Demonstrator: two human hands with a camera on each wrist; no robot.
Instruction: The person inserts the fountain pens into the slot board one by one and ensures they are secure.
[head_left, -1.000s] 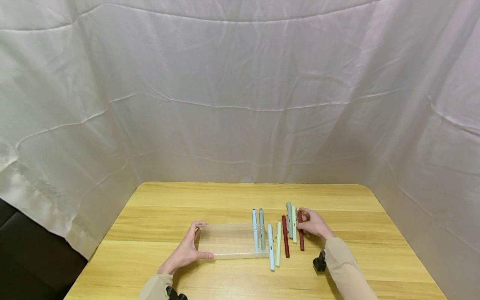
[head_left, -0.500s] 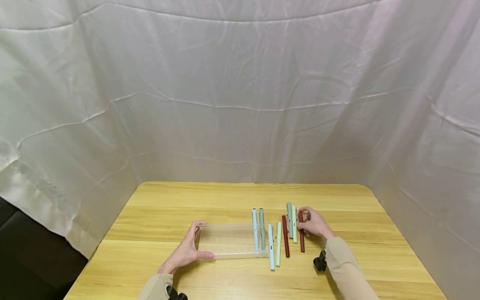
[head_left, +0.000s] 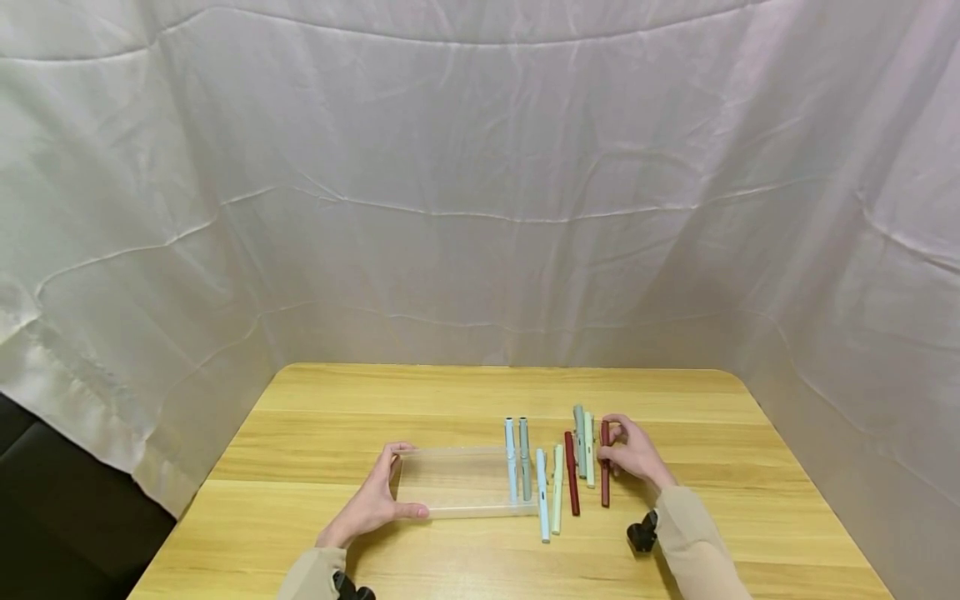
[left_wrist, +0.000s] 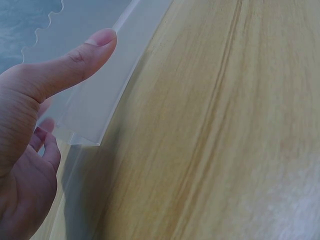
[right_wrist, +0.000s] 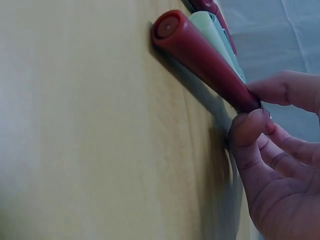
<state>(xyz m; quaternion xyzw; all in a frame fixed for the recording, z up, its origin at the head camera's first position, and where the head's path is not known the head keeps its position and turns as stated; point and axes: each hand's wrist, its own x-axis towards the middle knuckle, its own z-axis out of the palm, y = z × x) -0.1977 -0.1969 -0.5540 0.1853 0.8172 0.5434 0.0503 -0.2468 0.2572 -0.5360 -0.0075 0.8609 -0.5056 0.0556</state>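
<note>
1. Two hands work around one clear tray (head_left: pixel 457 482): the left hand (head_left: pixel 377 496) grips its left end, thumb along the near edge, probably to steady it.
2. Right of the tray, the right hand (head_left: pixel 633 454) pinches a red pen (head_left: pixel 605 492) between thumb and fingers, likely because it is so slim; whether it is lifted is hard to tell.
3. Across the tray's right end lie a light blue pen (head_left: pixel 512 471) and a grey pen (head_left: pixel 526 479), perhaps kept from rolling by its wavy edge.
4. Five other pens (head_left: pixel 557 496) lie between tray and right hand.
5. Under the tray is a wood-grain table (head_left: pixel 750 517); beyond it hangs a pale curtain (head_left: pixel 480 167).
</note>
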